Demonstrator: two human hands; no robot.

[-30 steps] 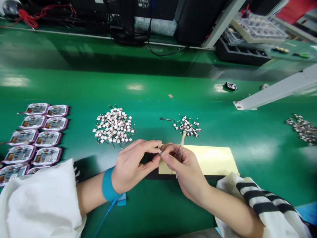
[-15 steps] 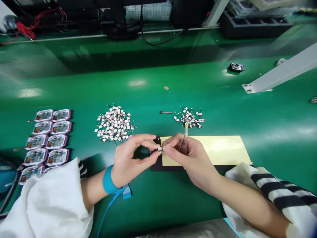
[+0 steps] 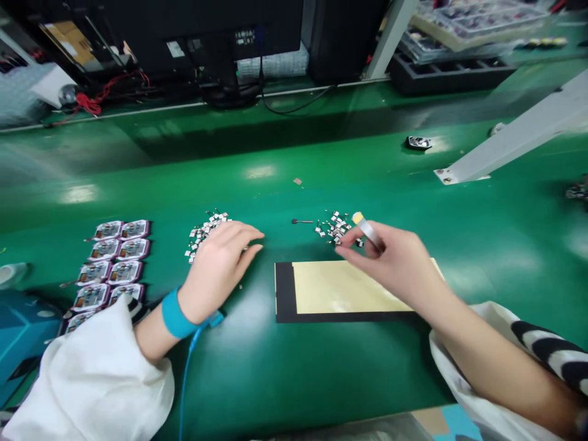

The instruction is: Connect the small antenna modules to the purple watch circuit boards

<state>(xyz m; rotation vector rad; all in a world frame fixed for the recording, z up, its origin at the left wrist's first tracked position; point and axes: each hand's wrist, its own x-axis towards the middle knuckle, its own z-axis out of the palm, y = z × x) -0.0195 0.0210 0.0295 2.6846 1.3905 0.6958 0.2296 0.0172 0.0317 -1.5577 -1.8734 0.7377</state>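
Note:
My left hand, with a blue wrist strap, is over the near right part of the left pile of small white parts. Its thumb and fingers are apart, and nothing shows between them. My right hand holds metal tweezers in its curled fingers, the yellow-tipped end pointing up. Its thumb and index fingertip are at the near edge of the smaller right pile. Below that lies a pale yellow sheet on a black board. A single dark part lies between the piles.
Two columns of purple-rimmed circuit units stand at the left, beside a blue device. At the back are a monitor, red wires and black trays. A grey metal bracket crosses the right side.
My hands have parted from the small white part they held together. My left hand has moved left to the large pile, my right hand up to the small pile. The view has tilted up.

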